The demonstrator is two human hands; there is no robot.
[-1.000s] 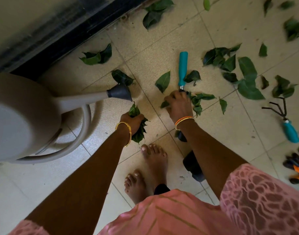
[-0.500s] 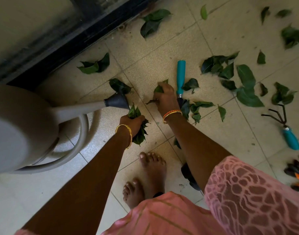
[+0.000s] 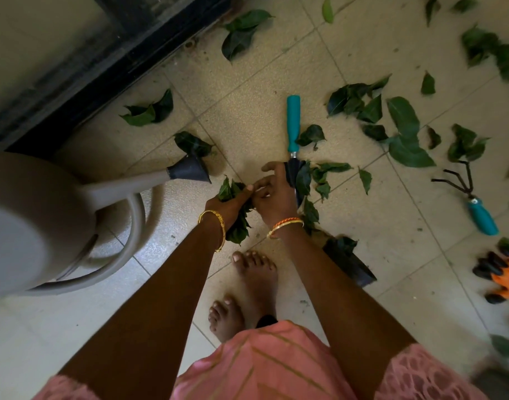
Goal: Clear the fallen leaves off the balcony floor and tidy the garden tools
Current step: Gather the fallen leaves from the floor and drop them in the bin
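Leaves lie scattered over the tiled balcony floor, thickest in the middle and toward the right, with a few near the dark door threshold at upper left. We see the left hand gripping a bunch of leaves, fingers curled round the stems, green tips poking out above and below the fist. The right hand sits just beside it, touching the left hand's fingers at the bunch; its fingers are bent toward the leaves, the thumb lifted, but we cannot tell whether it pinches a leaf or holds nothing.

Just behind the right hand lies a trowel with a teal handle pointing away from us, its dark blade partly covered by leaves and by the wrist. A small hand rake with a teal handle lies well apart on the right, prongs toward the leaves. Orange and black gloves rest at the right edge. A grey watering can stands on the left, its dark spout rose near the left hand. Both wrists wear bangles, and two bare feet stand below the hands.
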